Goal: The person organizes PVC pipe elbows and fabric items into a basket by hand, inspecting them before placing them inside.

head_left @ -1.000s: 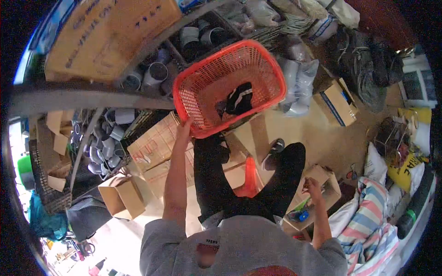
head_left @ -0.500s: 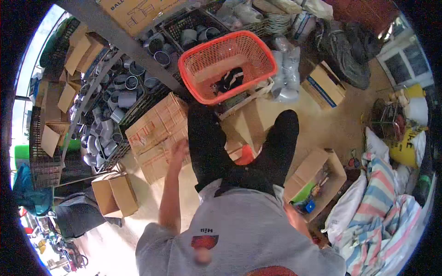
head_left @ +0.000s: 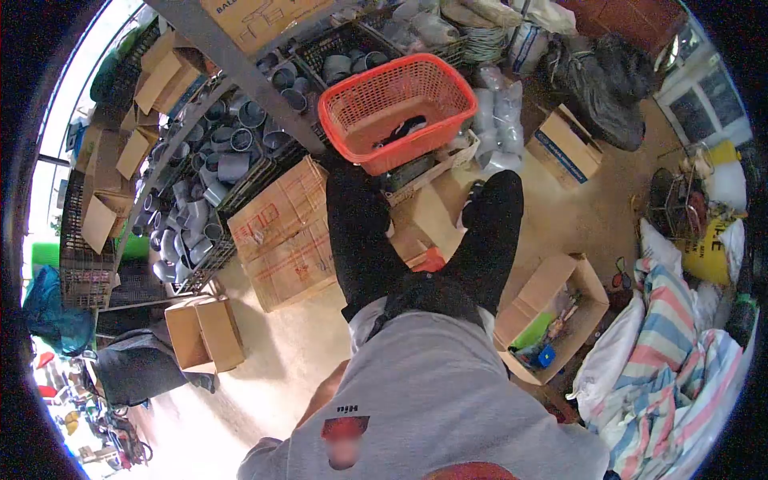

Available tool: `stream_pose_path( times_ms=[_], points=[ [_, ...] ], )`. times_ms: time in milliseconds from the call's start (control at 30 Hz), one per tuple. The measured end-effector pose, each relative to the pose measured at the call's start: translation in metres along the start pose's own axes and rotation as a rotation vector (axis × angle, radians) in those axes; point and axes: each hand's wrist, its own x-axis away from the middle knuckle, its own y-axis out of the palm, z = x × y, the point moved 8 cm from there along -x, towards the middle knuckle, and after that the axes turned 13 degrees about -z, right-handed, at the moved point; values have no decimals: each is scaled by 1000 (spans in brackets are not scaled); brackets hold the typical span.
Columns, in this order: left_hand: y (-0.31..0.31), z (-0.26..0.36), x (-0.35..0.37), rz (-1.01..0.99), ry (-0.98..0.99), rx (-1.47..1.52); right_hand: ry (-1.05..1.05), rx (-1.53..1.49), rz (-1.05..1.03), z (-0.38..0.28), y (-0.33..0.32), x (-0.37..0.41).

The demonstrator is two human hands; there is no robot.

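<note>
Neither of my hands shows now. Only a bit of my left forearm (head_left: 324,394) appears beside the grey shirt (head_left: 408,376); the hand itself is hidden behind my body. My right arm is out of sight. In front of my knees stands a red plastic basket (head_left: 340,144) with a dark, partly white item (head_left: 402,130) lying in it. A large closed cardboard carton (head_left: 284,240) lies by my left leg. To my right is an open cardboard box (head_left: 524,308) holding a green piece, a blue object (head_left: 546,356) and small tools.
Crates of grey pipe fittings (head_left: 188,216) line the left side behind a metal post (head_left: 248,80). A small open box (head_left: 204,334) sits at the lower left. Striped sacks (head_left: 664,352) lie at right. Another carton (head_left: 564,146) stands near the wrapped rolls (head_left: 498,120).
My left hand has drawn back from the carton and out of sight. My right forearm, visible before beside the box of tools, has gone from view. My body and head have shifted slightly.
</note>
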Motion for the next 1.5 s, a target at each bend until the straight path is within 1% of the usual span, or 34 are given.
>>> stream_pose_path(
  times_ms=[167, 233, 333, 433, 467, 500, 533, 567, 600, 633, 667, 700, 733, 767, 800, 833, 867, 900, 933, 967, 1000, 1033, 1067, 1100, 1133, 1167, 1200, 1233, 1267, 1300, 1333, 1433, 1467, 1500],
  points=[
    [-5, 45, -17, 156, 21, -315, -1, 147, -39, -33, 2, -18],
    [-3, 61, -23, 239, 42, -418, 8, 232, -68, -57, -1, -28],
    [-4, 84, -32, 376, 72, -567, 17, 366, -119, -113, 16, -43],
    [-4, 77, -23, 501, 42, -707, 60, 468, -159, -102, -2, -54],
    [-30, 54, -29, 502, 43, -698, 68, 500, -163, -102, -8, -54],
    [-67, 1, -47, 313, 45, -358, 76, 536, -165, -102, -18, -60],
    [-78, -34, -60, 120, 48, -19, -48, 412, -149, -100, -68, -83],
    [-71, -6, -43, 145, 51, 23, -173, 284, -136, -98, -115, -106],
    [-61, 39, -23, 172, 50, 63, -166, 289, -139, -110, -99, -100],
    [-81, 56, -18, 251, 174, 19, -344, 463, 90, -194, -99, -116],
    [-98, 72, -15, 328, 295, -29, -521, 631, 324, -263, -98, -102],
    [-111, 93, -11, 507, 332, -17, -693, 797, 566, -286, -74, -72],
    [-123, 122, -5, 684, 366, -13, -684, 792, 571, -325, -31, -49],
    [-128, 155, -4, 766, 409, -51, -966, 794, 726, -389, 59, -31],
    [-130, 188, -8, 847, 455, -86, -1029, 1033, 806, -421, 114, -26],
    [-124, 223, -20, 798, 598, -101, -1083, 1280, 877, -446, 162, -29],
    [-118, 260, -31, 744, 739, -119, -1181, 1520, 738, -463, 214, -46],
    [-111, 298, -48, 704, 757, -170, -1017, 1498, 394, -458, 215, -110],
    [-101, 332, -62, 669, 776, -217, -1062, 1718, 222, -433, 231, -165],
    [-89, 359, -73, 677, 766, -219, -713, 1552, -40, -415, 260, -202],
    [-75, 395, -90, 650, 750, -294, -166, 1598, -502, -351, 257, -274],
    [-71, 432, -113, 624, 750, -371, -260, 1279, -481, -250, 188, -367],
    [-76, 454, -136, 629, 754, -376, -64, 1804, -1000, -197, 189, -369],
    [-76, 471, -150, 640, 811, -436, -482, 1577, -1083, -217, 211, -325],
    [-79, 495, -162, 653, 876, -505, -886, 1306, -1129, -252, 230, -279],
    [-92, 507, -178, 656, 793, -472, -498, 1418, -1112, -223, 229, -304],
    [-96, 526, -185, 678, 786, -469, -95, 1501, -1074, -198, 222, -324],
    [-98, 537, -190, 698, 726, -448, -83, 1490, -1099, -269, 288, -312],
    [-98, 544, -192, 711, 664, -429, 264, 1645, -1079, -324, 313, -286],
    [-102, 550, -196, 718, 654, -424, 617, 1787, -1029, -389, 303, -245],
    [-108, 552, -202, 720, 672, -398, 620, 1789, -1036, -388, 295, -249],
    [-121, 553, -217, 733, 717, -360, 445, 1669, -968, -416, 279, -283],
    [-120, 551, -218, 741, 738, -344, 393, 1626, -945, -421, 273, -290],
    [-105, 559, -213, 743, 736, -339, 342, 1582, -921, -423, 267, -295]
  ],
)
